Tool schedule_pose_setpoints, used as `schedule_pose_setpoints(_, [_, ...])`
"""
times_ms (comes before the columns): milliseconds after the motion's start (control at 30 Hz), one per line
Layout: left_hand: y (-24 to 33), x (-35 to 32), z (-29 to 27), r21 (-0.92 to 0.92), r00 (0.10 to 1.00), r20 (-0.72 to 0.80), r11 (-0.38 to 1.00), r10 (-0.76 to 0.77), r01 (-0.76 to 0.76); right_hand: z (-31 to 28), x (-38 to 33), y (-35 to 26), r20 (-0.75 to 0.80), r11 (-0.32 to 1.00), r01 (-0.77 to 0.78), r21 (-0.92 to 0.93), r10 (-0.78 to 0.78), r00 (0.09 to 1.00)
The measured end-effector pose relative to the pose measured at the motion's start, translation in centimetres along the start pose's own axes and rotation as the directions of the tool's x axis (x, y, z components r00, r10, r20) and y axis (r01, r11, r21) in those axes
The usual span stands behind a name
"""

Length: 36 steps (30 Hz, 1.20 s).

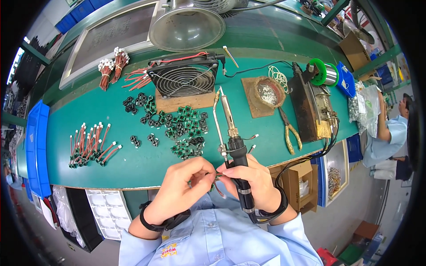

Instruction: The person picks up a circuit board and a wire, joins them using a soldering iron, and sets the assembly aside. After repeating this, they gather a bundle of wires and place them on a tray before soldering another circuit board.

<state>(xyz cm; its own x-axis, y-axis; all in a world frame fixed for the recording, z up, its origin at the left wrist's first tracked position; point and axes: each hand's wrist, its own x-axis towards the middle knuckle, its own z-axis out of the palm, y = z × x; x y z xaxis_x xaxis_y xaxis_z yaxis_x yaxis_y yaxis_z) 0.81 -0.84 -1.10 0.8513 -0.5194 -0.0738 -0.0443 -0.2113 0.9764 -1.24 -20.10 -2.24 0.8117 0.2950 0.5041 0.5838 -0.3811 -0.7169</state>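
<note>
Light blue cloth of the person's shirt is nearest to the camera, and just beyond it the two hands meet at the edge of the table. Between them is a thin bundle of red and dark wires, its short visible part running sideways, from left to right, while one loose piece hangs toward the shirt. Left hand has its thumb and forefinger closed together on the wires; something small and green beneath is mostly hidden. Right hand has its fingertips at the other side, and it also grips a black-handled soldering iron with a long metal barrel. This iron lies crosswise to the wires, its tip pointing away from the body, well apart from them.
</note>
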Motion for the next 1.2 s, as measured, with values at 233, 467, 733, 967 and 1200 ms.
schedule_pose_setpoints(233, [-0.4, 0.1, 0.5, -0.468, 0.988, 0.054, 0.87, -0.146, 0.155, -0.2, -0.2, 1.0, -0.016, 0.979, 0.175, -0.1, -0.177, 0.984])
schedule_pose_setpoints(467, [-0.4, -1.4, 1.0, -0.302, 0.965, -0.255, 0.953, -0.067, -0.014, 0.6, -1.2, -1.0, -0.152, 0.912, -0.276, 0.303, 0.332, 0.931])
schedule_pose_setpoints(733, [0.3, -1.1, 1.3, -0.613, 0.965, -0.173, 0.788, -0.195, 0.049, 0.2, -0.9, -1.7, 0.008, 0.75, -0.385, 0.538, 0.452, 0.892])
schedule_pose_setpoints(967, [-0.4, -1.1, 0.8, -0.749, 0.975, -0.048, 0.653, -0.218, 0.109, 0.2, -0.7, -2.2, 0.0, 0.774, -0.37, 0.514, 0.432, 0.902])
schedule_pose_setpoints(1200, [-1.5, -0.9, 1.1, -0.886, 0.993, 0.04, 0.455, -0.115, 0.088, 0.3, -0.5, -2.7, 0.021, 0.757, -0.373, 0.537, 0.43, 0.902])
